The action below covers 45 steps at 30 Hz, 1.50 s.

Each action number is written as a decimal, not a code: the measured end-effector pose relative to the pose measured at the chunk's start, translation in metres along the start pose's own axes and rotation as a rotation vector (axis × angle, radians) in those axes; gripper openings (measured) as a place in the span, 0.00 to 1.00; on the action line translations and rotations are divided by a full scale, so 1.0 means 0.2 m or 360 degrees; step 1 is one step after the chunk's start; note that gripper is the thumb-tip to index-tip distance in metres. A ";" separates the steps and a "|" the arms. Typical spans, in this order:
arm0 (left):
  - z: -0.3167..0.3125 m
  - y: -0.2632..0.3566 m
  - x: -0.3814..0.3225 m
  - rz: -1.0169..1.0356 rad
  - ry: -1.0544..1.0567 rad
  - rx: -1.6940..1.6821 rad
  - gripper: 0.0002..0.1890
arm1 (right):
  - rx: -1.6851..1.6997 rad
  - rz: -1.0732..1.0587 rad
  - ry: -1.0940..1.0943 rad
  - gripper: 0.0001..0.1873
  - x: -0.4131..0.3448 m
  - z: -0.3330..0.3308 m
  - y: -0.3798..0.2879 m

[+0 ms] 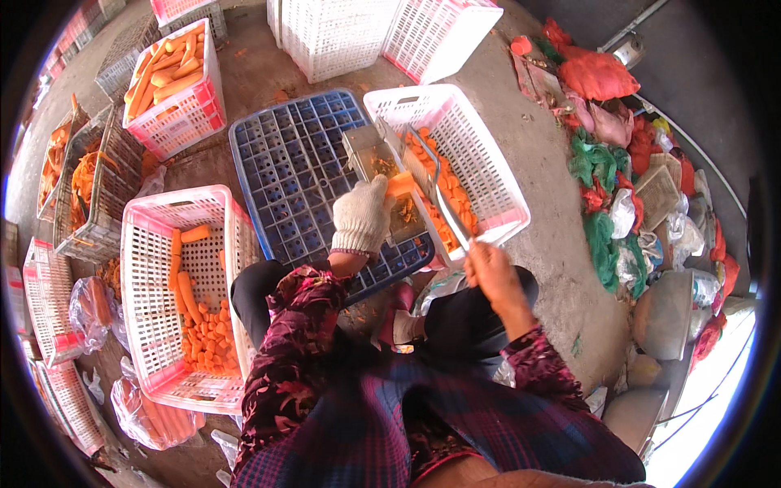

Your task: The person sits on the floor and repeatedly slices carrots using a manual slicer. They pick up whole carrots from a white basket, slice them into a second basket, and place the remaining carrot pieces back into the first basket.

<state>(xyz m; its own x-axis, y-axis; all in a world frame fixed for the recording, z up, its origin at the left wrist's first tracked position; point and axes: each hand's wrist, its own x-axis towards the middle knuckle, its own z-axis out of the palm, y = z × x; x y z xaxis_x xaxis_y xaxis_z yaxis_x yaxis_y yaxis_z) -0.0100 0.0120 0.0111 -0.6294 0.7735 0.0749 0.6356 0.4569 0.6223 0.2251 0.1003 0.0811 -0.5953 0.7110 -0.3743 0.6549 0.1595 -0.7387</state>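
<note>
In the middle of the head view, my left hand point(363, 215), in a knitted glove, grips a peeled carrot piece point(401, 184). The carrot lies across a metal cutting stand point(368, 149) strewn with orange scraps. My bare right hand point(492, 272) is closed around the metal handle point(454, 221) of a broad cutting blade point(415, 165). That blade stands just right of the carrot's end; whether they touch, I cannot tell. Beyond it, a white plastic crate point(497, 155) holds many cut carrot pieces point(454, 198). A blue plastic crate with a grid base point(287, 165) lies beneath the stand.
At left, a pink-and-white crate point(149, 293) contains whole carrots and short chunks point(210, 341). Behind it stands a crate heaped with peeled carrots point(171, 67). Bagged carrots point(152, 415) rest on the floor. Tall white crates point(332, 36) stand ahead; net bags point(598, 73) are piled right.
</note>
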 end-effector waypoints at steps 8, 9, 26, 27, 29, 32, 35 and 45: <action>0.08 0.05 0.04 0.0080 -0.0021 0.0058 0.15 | 0.0025 -0.0034 -0.0018 0.25 0.11 0.16 0.44; 0.08 0.04 0.05 0.0081 -0.0029 0.0081 0.15 | 0.0018 -0.0009 0.0005 0.25 0.09 0.15 0.41; 0.08 0.01 0.09 0.0127 -0.0014 0.0170 0.15 | 0.0164 -0.0125 -0.0021 0.23 -0.01 0.12 0.09; 0.13 0.06 0.13 0.0182 -0.0006 0.0137 0.15 | 0.0150 -0.0179 0.0005 0.23 0.01 0.15 0.29; 0.13 0.08 0.10 0.0187 -0.0036 0.0098 0.15 | 0.0307 0.0035 -0.0036 0.23 0.03 0.19 0.41; 0.12 0.02 0.11 0.0151 -0.0016 0.0166 0.16 | 0.0496 0.0181 0.0071 0.21 0.03 0.18 0.26; 0.09 0.04 0.11 0.0139 -0.0032 0.0158 0.16 | 0.0277 0.0001 0.0009 0.22 -0.07 0.01 -0.09; 0.12 0.03 0.14 0.0133 -0.0010 0.0108 0.16 | 0.0408 0.0056 0.0020 0.25 -0.08 0.03 0.00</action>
<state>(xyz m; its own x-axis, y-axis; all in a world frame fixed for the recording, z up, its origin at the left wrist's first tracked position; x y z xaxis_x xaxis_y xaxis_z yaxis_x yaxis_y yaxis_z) -0.0124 0.0469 -0.0013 -0.5706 0.8125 0.1194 0.7146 0.4196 0.5598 0.2320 0.0849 0.0837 -0.5676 0.7216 -0.3964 0.5347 -0.0431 -0.8440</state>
